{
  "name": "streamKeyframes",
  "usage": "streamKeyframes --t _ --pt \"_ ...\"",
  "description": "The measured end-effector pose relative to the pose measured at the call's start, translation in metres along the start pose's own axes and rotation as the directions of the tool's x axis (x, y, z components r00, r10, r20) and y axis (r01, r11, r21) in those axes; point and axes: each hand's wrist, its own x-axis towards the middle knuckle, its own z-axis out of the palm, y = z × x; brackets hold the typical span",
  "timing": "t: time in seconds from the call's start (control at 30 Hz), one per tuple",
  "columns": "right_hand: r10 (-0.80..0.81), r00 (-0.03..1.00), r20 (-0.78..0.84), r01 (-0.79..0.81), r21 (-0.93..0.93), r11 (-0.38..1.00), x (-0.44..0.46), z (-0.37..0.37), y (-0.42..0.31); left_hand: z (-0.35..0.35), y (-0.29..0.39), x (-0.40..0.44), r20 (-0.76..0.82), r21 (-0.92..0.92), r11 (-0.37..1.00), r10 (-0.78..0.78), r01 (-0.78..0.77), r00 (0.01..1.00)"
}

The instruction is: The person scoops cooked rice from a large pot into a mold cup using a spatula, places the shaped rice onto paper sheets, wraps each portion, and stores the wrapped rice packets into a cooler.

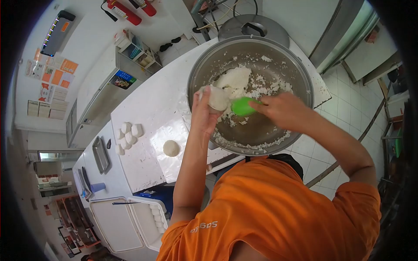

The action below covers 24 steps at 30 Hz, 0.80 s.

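Note:
Over the left side of a large metal pot point(194, 71), my left hand point(204, 114) is closed around a round white mass of rice point(218, 100). Whether a small bowl or plastic lies under the mass is hard to make out. My right hand point(278, 110) grips a green rice paddle point(242, 106), its blade close to that mass. Inside the pot sits a heap of white rice point(235, 79), with loose clumps scattered over the bottom and walls. On a plastic sheet point(162, 164) left of the pot rests a round white rice cake point(171, 148).
Several small white pieces point(129, 135) lie grouped on the white table point(152, 102). A metal tray point(101, 154) is farther left. Below it stands an open white cooler box point(146, 215) with white items inside. The pot's lid point(230, 29) is behind the pot.

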Motion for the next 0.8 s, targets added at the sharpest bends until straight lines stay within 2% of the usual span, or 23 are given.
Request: streamKeyframes --t 0.03,0.13,0.2,0.23,0.3,0.37,0.4,0.5,0.53,0.6,0.67,0.77,0.8 --pt "0.008 0.997 0.072 -0.004 -0.055 0.998 -0.004 -0.001 0.008 -0.003 0.005 0.001 0.024 -0.015 1.000 0.022 -0.021 0.999" --pt "0.058 0.990 -0.132 -0.051 0.053 0.997 -0.014 0.010 0.026 -0.006 0.028 -0.004 0.102 -0.028 0.998 0.056 -0.054 0.993" --pt "0.312 0.932 -0.186 -0.245 0.313 0.917 -0.004 0.010 0.031 -0.008 0.022 -0.005 0.144 -0.067 0.997 0.040 -0.031 0.989" --pt "0.444 0.876 -0.188 -0.327 0.443 0.835 0.001 0.009 0.030 -0.008 0.018 -0.003 0.172 -0.079 0.997 0.030 -0.017 0.985" --pt "0.489 0.853 -0.184 -0.198 0.752 0.629 0.016 0.006 0.004 -0.007 0.007 -0.002 0.197 -0.085 0.996 0.039 -0.023 0.980" --pt "0.418 0.880 -0.224 -0.041 0.843 0.537 0.033 0.034 -0.019 -0.002 -0.005 -0.001 0.220 -0.086 0.995 0.057 -0.039 0.974" --pt "0.321 0.908 -0.268 0.039 0.818 0.573 0.044 0.061 -0.026 0.001 -0.012 -0.002 0.230 -0.083 0.995 0.071 -0.053 0.971" --pt "0.241 0.970 -0.036 -0.129 0.763 0.634 0.057 0.061 -0.036 0.000 -0.018 -0.006 0.211 -0.017 1.000 0.019 -0.016 0.977" --pt "0.194 0.981 -0.003 -0.124 0.759 0.639 0.064 0.063 -0.022 -0.002 -0.017 -0.008 0.194 0.013 1.000 -0.010 0.008 0.981" --pt "0.266 0.953 0.143 -0.233 0.908 0.349 0.052 0.036 -0.002 -0.003 -0.017 -0.017 0.205 -0.046 0.999 0.009 0.001 0.979" --pt "0.228 0.940 -0.253 0.130 0.886 0.445 0.061 0.057 0.006 0.004 -0.010 -0.010 0.232 -0.128 0.991 0.052 -0.022 0.971" --pt "0.281 0.957 -0.067 -0.105 0.826 0.554 0.064 0.037 -0.028 0.002 -0.012 -0.023 0.224 -0.193 0.981 0.038 0.006 0.974" --pt "0.191 0.971 -0.142 0.009 0.823 0.568 0.073 0.051 -0.007 -0.001 -0.009 -0.032 0.199 -0.197 0.980 0.049 -0.009 0.979"
